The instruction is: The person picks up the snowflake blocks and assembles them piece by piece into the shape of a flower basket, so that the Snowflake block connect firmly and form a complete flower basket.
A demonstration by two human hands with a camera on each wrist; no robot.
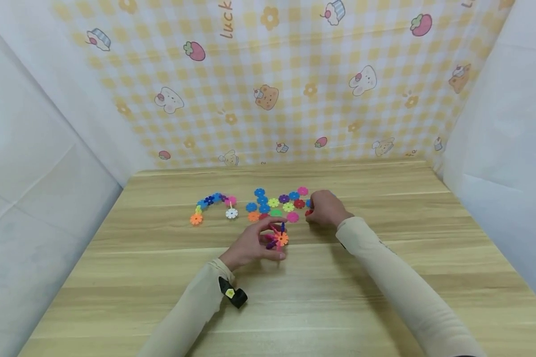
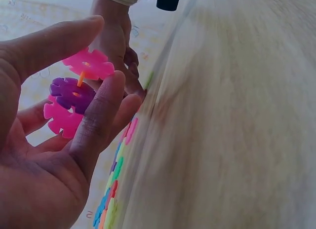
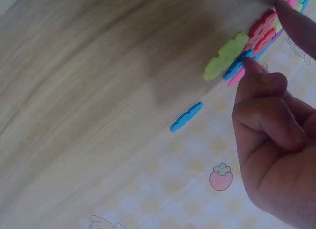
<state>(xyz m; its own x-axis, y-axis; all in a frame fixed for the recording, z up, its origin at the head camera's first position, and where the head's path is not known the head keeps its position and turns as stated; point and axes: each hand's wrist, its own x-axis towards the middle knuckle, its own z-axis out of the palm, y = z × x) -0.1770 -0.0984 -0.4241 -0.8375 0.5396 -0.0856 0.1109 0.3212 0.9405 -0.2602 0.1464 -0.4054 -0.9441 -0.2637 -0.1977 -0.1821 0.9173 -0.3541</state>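
My left hand [image 1: 254, 243] holds a small joined cluster of notched plastic flower discs between thumb and fingers, raised over the table. An orange disc [image 1: 282, 239] faces the head camera; in the left wrist view a pink disc [image 2: 89, 64] and a purple disc [image 2: 72, 95] show in the cluster. Over the right end of the loose discs reaches my right hand [image 1: 328, 208]. Its thumb and index finger stand apart around a red disc [image 3: 260, 29], while the other fingers are curled. The index fingertip is close to a blue disc [image 3: 238, 65]; whether it touches is unclear.
Loose discs, such as a green disc [image 1: 275, 212] and a pink disc [image 1: 293, 216], lie flat on the wooden table [image 1: 295, 307]. Left of them is an arched chain of joined discs [image 1: 209, 200], with a white disc [image 1: 231, 213] at one end. A checked cloth [image 1: 268, 64] hangs behind.
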